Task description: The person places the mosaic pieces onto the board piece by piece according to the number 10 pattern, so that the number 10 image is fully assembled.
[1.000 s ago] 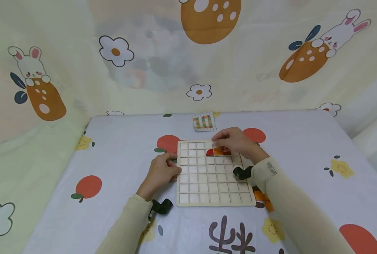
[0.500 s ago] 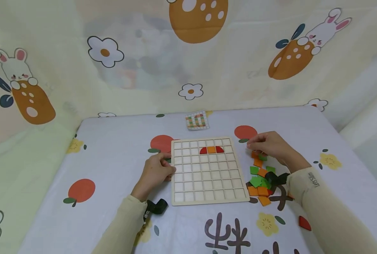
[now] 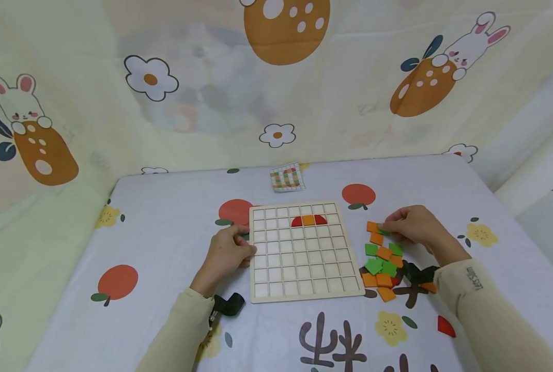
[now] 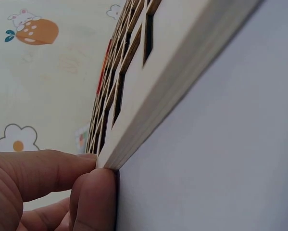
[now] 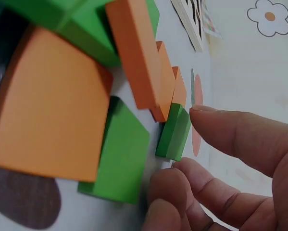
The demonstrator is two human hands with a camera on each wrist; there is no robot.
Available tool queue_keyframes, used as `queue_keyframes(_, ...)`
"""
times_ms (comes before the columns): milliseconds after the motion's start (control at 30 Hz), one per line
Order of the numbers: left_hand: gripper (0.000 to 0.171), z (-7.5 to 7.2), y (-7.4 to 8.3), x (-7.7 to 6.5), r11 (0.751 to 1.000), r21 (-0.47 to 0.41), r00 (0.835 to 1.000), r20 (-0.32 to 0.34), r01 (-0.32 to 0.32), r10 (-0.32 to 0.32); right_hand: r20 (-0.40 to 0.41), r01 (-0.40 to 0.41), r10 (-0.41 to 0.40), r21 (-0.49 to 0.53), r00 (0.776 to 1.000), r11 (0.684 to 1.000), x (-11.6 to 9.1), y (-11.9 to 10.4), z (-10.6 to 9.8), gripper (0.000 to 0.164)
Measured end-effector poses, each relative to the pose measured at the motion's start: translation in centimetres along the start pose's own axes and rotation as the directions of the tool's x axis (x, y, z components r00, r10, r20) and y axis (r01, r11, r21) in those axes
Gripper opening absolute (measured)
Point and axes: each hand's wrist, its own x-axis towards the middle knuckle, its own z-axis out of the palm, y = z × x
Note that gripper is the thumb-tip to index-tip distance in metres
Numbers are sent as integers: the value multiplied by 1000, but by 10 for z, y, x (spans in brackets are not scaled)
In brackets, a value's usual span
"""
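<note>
Two bare hands worked at a covered table. The grid board [image 3: 304, 258], a pale wooden frame of open cells, lay flat near the middle of the patterned tablecloth [image 3: 174, 232]. In its second row from the far edge, an orange square [image 3: 308, 220] sat between two red pieces with curved outer sides, the left red piece [image 3: 296, 221] and the right red piece [image 3: 320, 219].

The left hand [image 3: 224, 254] gripped the board's left edge, its fingers bent and drawn close, with fingertips seen against the wood in the left wrist view.

The right hand [image 3: 418, 226] was at the far end of the loose tiles [image 3: 384, 253], to the right of the board. Its thumb and forefinger stood parted on either side of a green tile [image 5: 175, 132]; whether they had hold of it could not be told. The loose tiles, mostly orange and green, lay partly overlapping.

A lone red piece [image 3: 446, 326] lay nearer the person, beside the right sleeve [image 3: 481, 305]. A small checked card [image 3: 287, 177] lay beyond the board, before a curtain [image 3: 202, 119] printed with rabbits and flowers.
</note>
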Motion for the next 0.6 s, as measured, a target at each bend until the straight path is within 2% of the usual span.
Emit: queue_keyframes(600, 45, 1, 1, -1, 1000, -19, 1000, -5, -12, 12, -75, 15, -12, 34, 997, 999, -4, -1, 8, 41)
